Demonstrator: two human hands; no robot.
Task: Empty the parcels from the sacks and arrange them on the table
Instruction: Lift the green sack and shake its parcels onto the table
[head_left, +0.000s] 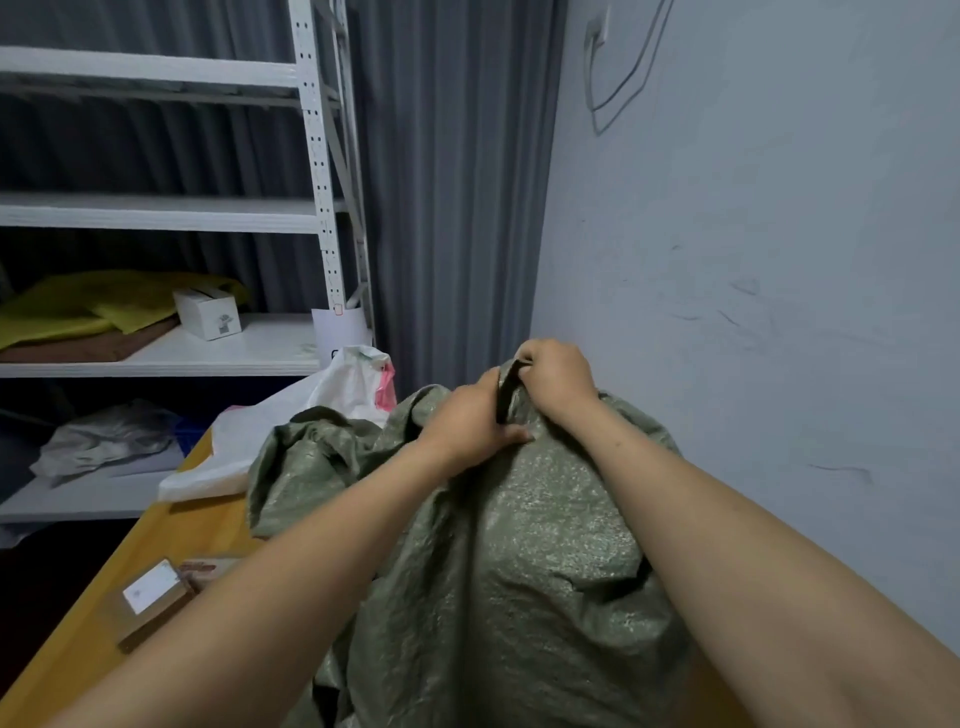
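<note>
A large green woven sack (524, 561) stands bulging on the yellow table (171, 540), right against the wall. My left hand (467, 426) and my right hand (556, 379) both clutch a bunched fold of fabric at its top. What the sack holds is hidden. A white plastic sack (280, 431) lies slumped behind it to the left. Near the table's left edge sits a brown cardboard parcel (150, 603) with a white label, and a second small parcel (205, 566) touches it.
White metal shelving (311, 156) stands to the left, holding yellow bags (93, 306), a small white box (208, 312) and crumpled grey plastic (109, 436) lower down. A grey curtain (457, 208) hangs behind. The pale wall (753, 260) runs close along the right.
</note>
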